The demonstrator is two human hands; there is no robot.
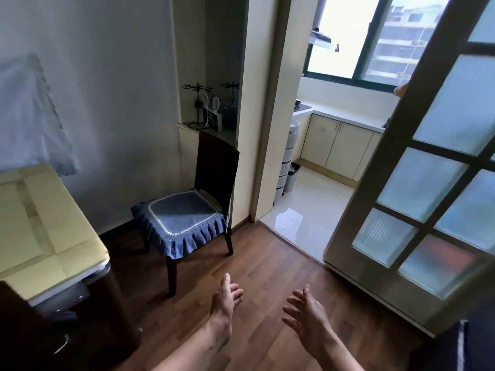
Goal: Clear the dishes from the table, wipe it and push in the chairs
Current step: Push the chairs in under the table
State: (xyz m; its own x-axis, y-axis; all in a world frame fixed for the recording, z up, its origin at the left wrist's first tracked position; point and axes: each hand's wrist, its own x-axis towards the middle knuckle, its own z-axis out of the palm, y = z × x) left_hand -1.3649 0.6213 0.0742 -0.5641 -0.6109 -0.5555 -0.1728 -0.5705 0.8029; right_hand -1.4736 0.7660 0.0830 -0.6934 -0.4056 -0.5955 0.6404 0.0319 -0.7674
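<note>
- The person's left grip (227, 298) is hovering low in the view over the brown wood-plank floor (267, 266), released, thumb pointing up and fingers loosely bent, grasping nothing.
- The right grip (308, 314) is hovering just beside it, also released, with the palm turning inward and the fingers spreading apart, grasping nothing.
- The two grips are staying apart from each other and are touching neither the furniture nor the door.
- The desk with the pale yellow plastic covering (40, 223) is sitting at the left edge, with one rounded corner reaching towards the middle of the room.
- The dark wooden chair with the blue frilled seat cover (184, 218) is standing apart from the desk, its tall back leaning close to the cream wall corner beside the doorway.
- A pale blue cloth (29, 116) is showing blurred above the far end of the desk.
- A dark brown piece of furniture (32, 330) is filling the lower left corner under the desk's edge. I cannot tell what it is.
- A cream wall alcove (192, 62) is holding black wire racks (198, 103) behind the chair.
- A cream-framed door with frosted glass panes (428, 183) is standing open at the right.
- Through the doorway, glossy white floor tiles (302, 210), cream cupboards (340, 145) and a dark-framed window (375, 49) are showing.
- A stack of white round containers (286, 162) is standing just inside the doorway, with a grey bin (293, 176) beside it.
</note>
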